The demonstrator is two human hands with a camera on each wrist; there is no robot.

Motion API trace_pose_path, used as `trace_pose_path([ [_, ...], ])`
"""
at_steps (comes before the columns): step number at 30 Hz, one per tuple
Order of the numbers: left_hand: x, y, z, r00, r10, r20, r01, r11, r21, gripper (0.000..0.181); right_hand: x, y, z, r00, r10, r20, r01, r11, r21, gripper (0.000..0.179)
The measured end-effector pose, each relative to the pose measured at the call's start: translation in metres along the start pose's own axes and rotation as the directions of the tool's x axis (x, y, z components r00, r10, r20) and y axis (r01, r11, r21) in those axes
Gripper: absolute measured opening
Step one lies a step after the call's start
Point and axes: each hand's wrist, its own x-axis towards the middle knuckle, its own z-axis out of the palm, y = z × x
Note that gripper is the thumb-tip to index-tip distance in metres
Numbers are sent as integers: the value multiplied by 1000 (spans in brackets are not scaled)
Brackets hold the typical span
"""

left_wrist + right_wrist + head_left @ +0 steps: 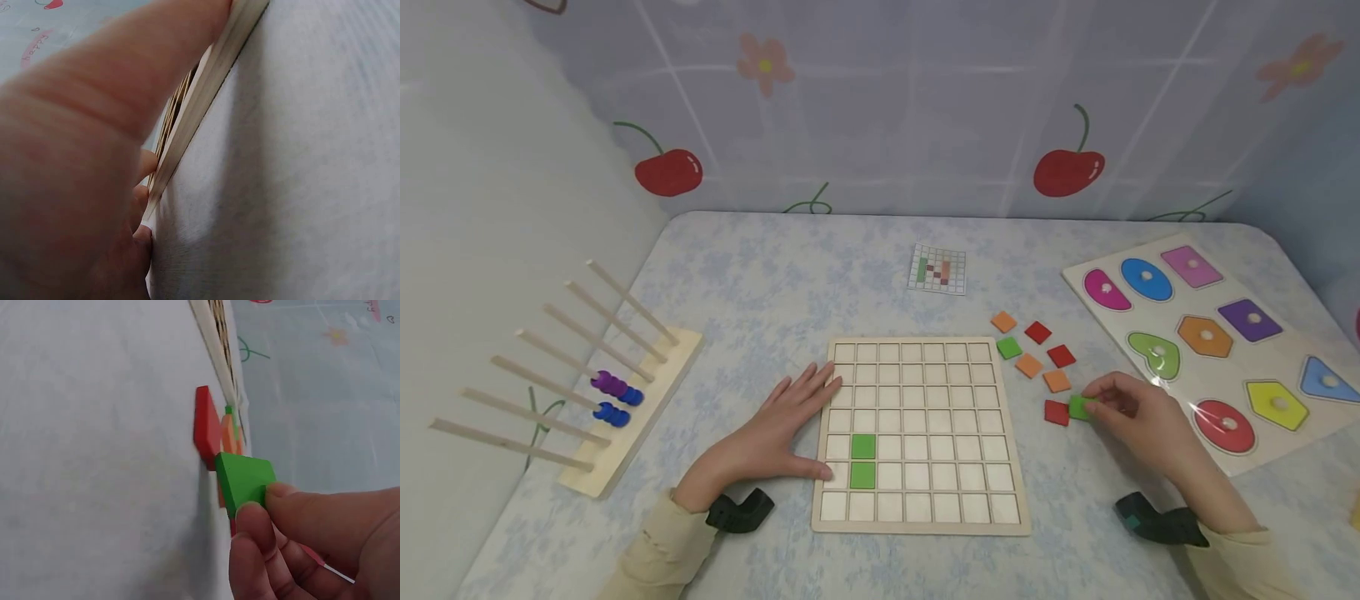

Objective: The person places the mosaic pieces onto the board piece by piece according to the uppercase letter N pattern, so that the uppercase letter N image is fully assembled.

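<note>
A wooden grid board lies at the middle of the table, with two green square tiles in its left part, one above the other. My left hand rests along the board's left edge, fingers spread and fairly straight, thumb and fingertips touching the frame. Between thumb and fingers my right hand pinches a green tile, right of the board. Beside that tile lies a red tile. Further loose tiles, orange, red and green, are scattered just above.
A small pattern card lies behind the board. On the right is a shape puzzle board with knobbed pieces. At the left stands a wooden peg rack with blue and purple beads. Behind the table hangs a cherry-print curtain.
</note>
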Motion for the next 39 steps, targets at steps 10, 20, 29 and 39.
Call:
trace_pose_path([
  [10,0,0,0,1000,-4,5,4,1000,4,107,24,-63,22,990,-106,97,57,909,413,14],
  [20,0,-3,1,1000,3,-5,-3,1000,8,107,44,-140,95,919,-223,326,-47,758,650,12],
  [29,0,-5,3,1000,-2,1,2,1000,0,107,45,-150,129,899,-301,318,47,788,614,6],
  [39,0,-3,1,1000,-7,8,7,1000,14,107,41,-156,132,900,-354,254,224,876,428,2],
])
